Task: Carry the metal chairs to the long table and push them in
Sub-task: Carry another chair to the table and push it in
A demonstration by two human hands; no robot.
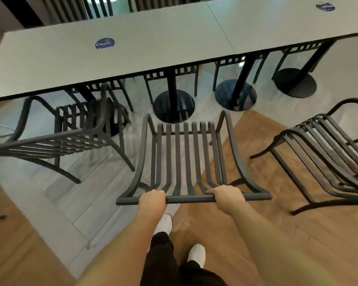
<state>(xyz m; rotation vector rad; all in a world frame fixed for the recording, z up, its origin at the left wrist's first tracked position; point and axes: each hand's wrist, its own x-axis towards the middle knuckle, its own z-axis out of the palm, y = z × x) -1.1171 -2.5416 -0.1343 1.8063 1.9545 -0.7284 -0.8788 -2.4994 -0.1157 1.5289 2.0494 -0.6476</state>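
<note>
a: so, is any writing legible?

b: only one word. a round blue sticker (104, 43) on the long table (50, 58) reads "clayc" in pale letters. a second round sticker (325, 6) lies further along the same top, too blurred to read.

a: what is the table like?

b: smooth pale slabs with a thin dark edge, butted at a seam, on black posts with round flat bases (174, 105).

a: and the chair being handled?

b: a dark metal chair (184, 153) of curved tubes and flat parallel slats, just short of the table's near edge, seat front facing it. the left hand (152, 200) and right hand (227, 198) each curl around its round top rail, gripping it.

a: anything else near the table?

b: a matching chair (70, 137) partly tucked under it on the left, and stacked chairs (329, 153) near its near edge on the right. beneath lie grey and wood-toned floor planks and white shoes (196, 252).
</note>
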